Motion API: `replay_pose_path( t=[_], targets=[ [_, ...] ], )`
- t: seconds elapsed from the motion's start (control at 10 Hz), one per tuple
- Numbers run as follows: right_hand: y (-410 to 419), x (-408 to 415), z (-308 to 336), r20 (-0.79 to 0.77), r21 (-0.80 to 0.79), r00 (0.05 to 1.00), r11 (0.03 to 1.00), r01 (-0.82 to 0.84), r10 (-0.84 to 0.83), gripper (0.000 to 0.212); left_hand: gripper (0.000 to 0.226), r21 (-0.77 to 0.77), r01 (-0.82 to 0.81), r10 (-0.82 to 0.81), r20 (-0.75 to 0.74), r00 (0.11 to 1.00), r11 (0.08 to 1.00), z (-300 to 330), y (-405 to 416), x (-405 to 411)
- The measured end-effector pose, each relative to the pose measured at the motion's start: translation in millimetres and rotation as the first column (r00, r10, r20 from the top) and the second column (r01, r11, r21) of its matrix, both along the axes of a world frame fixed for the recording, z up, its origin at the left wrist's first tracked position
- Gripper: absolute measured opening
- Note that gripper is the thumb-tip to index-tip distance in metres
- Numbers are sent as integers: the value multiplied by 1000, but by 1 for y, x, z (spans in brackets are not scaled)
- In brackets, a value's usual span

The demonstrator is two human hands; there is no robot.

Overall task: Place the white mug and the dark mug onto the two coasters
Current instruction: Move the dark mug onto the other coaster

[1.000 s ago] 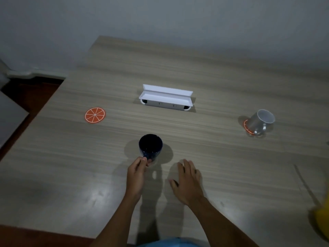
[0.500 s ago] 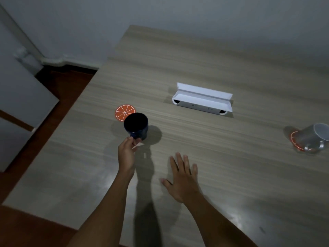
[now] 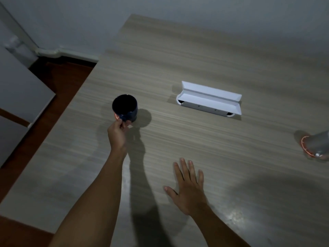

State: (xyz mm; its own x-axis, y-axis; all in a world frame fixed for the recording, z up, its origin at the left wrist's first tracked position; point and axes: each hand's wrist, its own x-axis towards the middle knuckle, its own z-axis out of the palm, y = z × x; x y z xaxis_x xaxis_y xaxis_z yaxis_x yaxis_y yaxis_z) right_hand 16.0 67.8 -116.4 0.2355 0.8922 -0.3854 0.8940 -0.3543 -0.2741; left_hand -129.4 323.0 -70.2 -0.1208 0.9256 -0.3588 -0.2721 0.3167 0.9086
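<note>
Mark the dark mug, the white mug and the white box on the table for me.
dark mug (image 3: 125, 106): head view, on its dark inside.
white mug (image 3: 320, 144): head view, on its grey side wall at the right edge.
white box (image 3: 210, 99): head view, on its open top flap.

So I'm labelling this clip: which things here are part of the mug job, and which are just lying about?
Part of the job:
dark mug, held by the left hand
orange coaster beneath it, only a sliver showing
white mug on the second coaster

Lying about:
white box mid-table
The right hand rests flat, idle.
</note>
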Motion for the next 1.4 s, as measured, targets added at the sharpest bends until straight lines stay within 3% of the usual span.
replay_pose_path(
  t=[0.3, 0.5, 0.9, 1.3, 1.4],
  targets=[
    [0, 0, 0, -1, -12, 1000, 1000, 1, -1, 88, 57, 3, -46, 46, 102, 994, 999, -14, 32, -12],
    [1, -1, 1, -3, -17, 1000, 1000, 3, -3, 87, 41, -29, -28, 30, 86, 996, 999, -13, 36, -9],
    [1, 0, 0, -1, -19, 1000, 1000, 7, -7, 87, 36, -52, -16, 18, 44, 999, 998, -5, 38, -6],
    [1, 1, 1, -55, -15, 998, 1000, 15, -16, 87, 13, -62, 113, -118, -97, 988, 992, 1, 23, -13],
    [1, 3, 3, -77, -3, 997, 1000, 9, -10, 85, 34, -58, 87, -92, -91, 992, 994, 3, 8, -16]
  ],
)
